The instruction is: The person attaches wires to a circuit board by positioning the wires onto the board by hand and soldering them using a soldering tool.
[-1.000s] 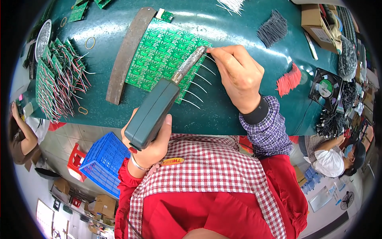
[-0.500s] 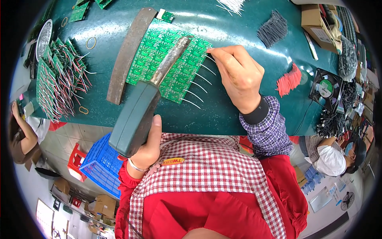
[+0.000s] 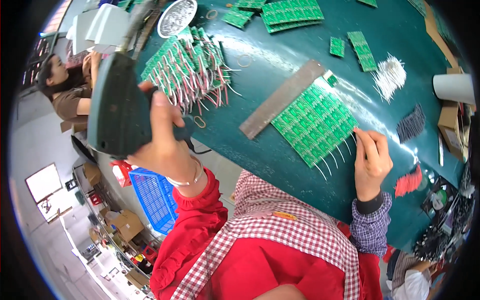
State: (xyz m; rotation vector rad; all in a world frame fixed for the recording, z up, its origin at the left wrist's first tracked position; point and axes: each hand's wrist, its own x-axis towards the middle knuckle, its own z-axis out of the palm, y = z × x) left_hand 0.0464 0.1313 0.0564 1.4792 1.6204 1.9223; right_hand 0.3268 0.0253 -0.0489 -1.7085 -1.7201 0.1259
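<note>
My left hand (image 3: pixel 167 135) is wrapped around the handle of a dark green soldering gun (image 3: pixel 117 107), raised at the left, its metal barrel blurred and pointing up. A green circuit board panel (image 3: pixel 315 122) lies on the table against a flat brown metal bar (image 3: pixel 282 100). Several white wires (image 3: pixel 334 159) stick out from the panel's near right edge. At the panel's right corner my right hand (image 3: pixel 372 162) is closed in a pinch. Something small and reddish shows at its fingertips, too small to name.
Wired boards (image 3: pixel 185 75) are heaped left of the bar, near an oval dish (image 3: pixel 177 17). More green boards (image 3: pixel 292 12) lie at the back. White wires (image 3: pixel 390 77), black wires (image 3: pixel 411 123) and red wires (image 3: pixel 409 181) lie in bundles at the right. A co-worker (image 3: pixel 75 92) sits at far left.
The view has swung left. My left hand has carried the soldering gun away from over the panel, off to the left. My right hand stays pinched at the panel's corner.
</note>
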